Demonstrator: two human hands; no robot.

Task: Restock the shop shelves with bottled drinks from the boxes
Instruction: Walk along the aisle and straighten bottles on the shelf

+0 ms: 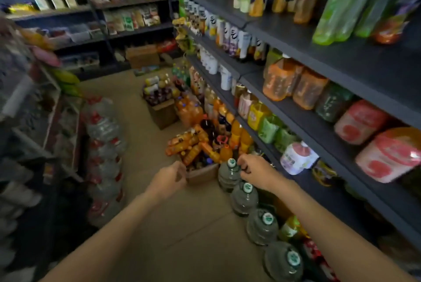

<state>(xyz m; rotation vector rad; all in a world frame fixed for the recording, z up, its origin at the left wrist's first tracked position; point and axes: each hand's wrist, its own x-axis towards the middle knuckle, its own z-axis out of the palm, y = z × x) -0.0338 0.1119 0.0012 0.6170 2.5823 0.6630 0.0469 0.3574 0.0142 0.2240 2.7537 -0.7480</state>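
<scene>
A cardboard box (201, 175) stands on the floor in front of me, heaped with orange and dark bottled drinks (193, 148). My left hand (170, 179) is at the box's near left corner, its fingers curled on the rim. My right hand (252, 167) hovers to the right of the box, just above the cap of a large water jug (229, 175); its fingers are curled and nothing shows inside them. On the right run dark shelves (296, 117) lined with bottled drinks.
A second open box of bottles (161, 113) sits farther down the aisle. Several large water jugs (262, 227) line the floor along the shelf foot. Stacked packs of water bottles (102, 145) stand on the left. Tan floor lies between them.
</scene>
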